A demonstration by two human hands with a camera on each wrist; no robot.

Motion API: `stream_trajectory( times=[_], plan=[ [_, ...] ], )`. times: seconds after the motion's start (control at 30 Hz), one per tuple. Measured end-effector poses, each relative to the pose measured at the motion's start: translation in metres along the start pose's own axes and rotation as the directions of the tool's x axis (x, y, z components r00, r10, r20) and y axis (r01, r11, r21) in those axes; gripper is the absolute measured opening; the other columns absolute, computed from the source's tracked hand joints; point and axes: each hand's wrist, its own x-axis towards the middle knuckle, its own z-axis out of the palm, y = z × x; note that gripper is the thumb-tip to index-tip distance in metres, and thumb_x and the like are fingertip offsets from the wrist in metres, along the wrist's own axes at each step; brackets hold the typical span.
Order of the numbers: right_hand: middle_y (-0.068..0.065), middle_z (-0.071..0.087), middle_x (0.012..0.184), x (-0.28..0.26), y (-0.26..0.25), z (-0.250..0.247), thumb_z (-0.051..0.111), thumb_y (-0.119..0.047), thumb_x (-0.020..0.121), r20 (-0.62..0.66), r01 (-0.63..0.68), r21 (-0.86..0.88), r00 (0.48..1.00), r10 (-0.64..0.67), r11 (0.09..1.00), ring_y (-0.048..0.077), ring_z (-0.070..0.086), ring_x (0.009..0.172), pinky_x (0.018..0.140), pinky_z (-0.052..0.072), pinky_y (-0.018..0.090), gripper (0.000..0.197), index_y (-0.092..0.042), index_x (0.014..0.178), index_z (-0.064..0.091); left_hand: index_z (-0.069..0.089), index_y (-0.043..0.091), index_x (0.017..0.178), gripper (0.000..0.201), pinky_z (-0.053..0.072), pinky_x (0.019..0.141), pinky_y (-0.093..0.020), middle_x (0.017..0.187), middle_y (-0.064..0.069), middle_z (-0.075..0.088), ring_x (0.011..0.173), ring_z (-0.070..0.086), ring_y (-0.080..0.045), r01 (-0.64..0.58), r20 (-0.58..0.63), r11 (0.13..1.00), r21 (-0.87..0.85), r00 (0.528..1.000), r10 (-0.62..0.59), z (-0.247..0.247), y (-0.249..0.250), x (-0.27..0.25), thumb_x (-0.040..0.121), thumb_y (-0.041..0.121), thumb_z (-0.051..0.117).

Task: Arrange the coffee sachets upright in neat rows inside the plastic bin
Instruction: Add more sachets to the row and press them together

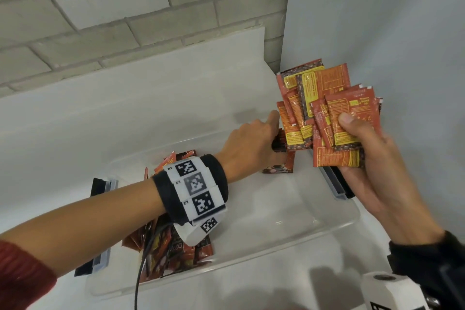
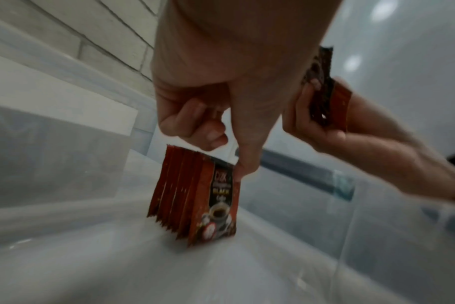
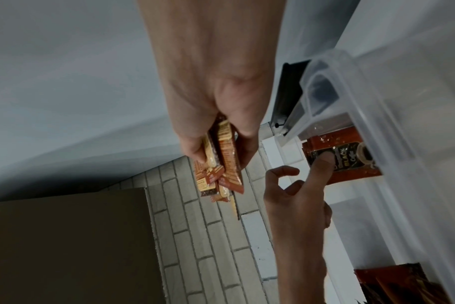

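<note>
A clear plastic bin (image 1: 302,236) sits on a white surface. In its far right corner a short row of red-brown coffee sachets (image 1: 278,166) (image 2: 195,195) (image 3: 351,156) stands upright. My left hand (image 1: 251,143) (image 2: 221,152) reaches into that corner, and its thumb (image 2: 243,168) presses flat on the front sachet. Its other fingers curl loosely above the row and hold nothing. My right hand (image 1: 372,153) (image 3: 216,115) hovers over the bin's right end and grips a fanned bunch of sachets (image 1: 324,108) (image 3: 221,164) between thumb and fingers.
A loose pile of sachets (image 1: 176,254) lies in the bin's left end, partly under my left forearm. Black latches (image 1: 98,184) (image 1: 337,184) flank the bin. A white panel (image 1: 151,98) leans on the brick wall behind. A grey wall (image 1: 377,20) stands at the right.
</note>
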Motion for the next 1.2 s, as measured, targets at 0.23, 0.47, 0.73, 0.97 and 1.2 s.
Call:
stream_trajectory(
  times=[0.23, 0.47, 0.73, 0.97, 1.2],
  plan=[
    [0.002, 0.073, 0.107, 0.001, 0.003, 0.005, 0.063, -0.025, 0.077, 0.04, -0.03, -0.027, 0.999, 0.031, 0.999, 0.015, 0.071, 0.094, 0.07, 0.057, 0.024, 0.04, -0.016, 0.117, 0.062, 0.06, 0.016, 0.107, 0.055, 0.053, 0.063, -0.021, 0.085, -0.002, 0.066, 0.068, 0.065, -0.005, 0.195, 0.023, 0.63, -0.752, 0.962, -0.271, -0.075, -0.003, 0.002, 0.098, 0.057, 0.026],
    [0.003, 0.075, 0.096, 0.006, 0.02, 0.023, 0.065, -0.019, 0.072, 0.145, -0.049, -0.059, 0.988, 0.057, 0.997, 0.016, 0.072, 0.085, 0.067, 0.058, 0.029, 0.037, -0.012, 0.109, 0.064, 0.024, 0.056, 0.133, 0.06, 0.054, 0.088, -0.05, 0.135, -0.015, 0.054, 0.112, 0.063, -0.034, 0.021, 0.017, 0.139, -0.99, 0.999, -0.028, -0.075, 0.014, -0.02, 0.074, 0.065, 0.036],
    [0.004, 0.075, 0.092, 0.009, 0.03, 0.031, 0.067, -0.024, 0.072, 0.174, -0.059, -0.175, 0.981, 0.09, 0.983, 0.02, 0.073, 0.08, 0.059, 0.057, 0.031, 0.045, -0.013, 0.115, 0.062, 0.056, 0.026, 0.128, 0.036, 0.056, 0.088, -0.036, 0.111, -0.004, 0.068, 0.101, 0.068, -0.022, 0.097, 0.043, 0.284, -0.954, 0.981, -0.191, -0.048, 0.018, -0.025, 0.101, 0.038, 0.035],
    [0.006, 0.073, 0.103, 0.012, 0.028, 0.031, 0.068, -0.021, 0.074, 0.176, -0.021, -0.202, 0.983, 0.057, 0.979, 0.024, 0.072, 0.09, 0.071, 0.06, 0.042, 0.052, -0.013, 0.124, 0.057, 0.035, 0.034, 0.14, 0.07, 0.058, 0.084, -0.039, 0.101, 0.012, 0.071, 0.1, 0.069, -0.016, 0.185, 0.216, -0.154, -0.971, 0.953, -0.211, -0.043, 0.008, -0.025, 0.075, 0.046, 0.059],
    [0.001, 0.071, 0.108, 0.013, 0.031, 0.034, 0.072, -0.016, 0.076, 0.245, 0.114, -0.241, 0.968, -0.053, 0.964, 0.025, 0.07, 0.097, 0.078, 0.058, 0.045, 0.049, -0.031, 0.112, 0.043, 0.04, 0.05, 0.138, 0.046, 0.042, 0.081, -0.074, 0.135, -0.007, 0.057, 0.12, 0.055, -0.041, 0.316, 0.262, -0.368, -0.874, 0.946, 0.189, -0.032, 0.009, -0.034, 0.093, 0.041, 0.043]
  ],
)
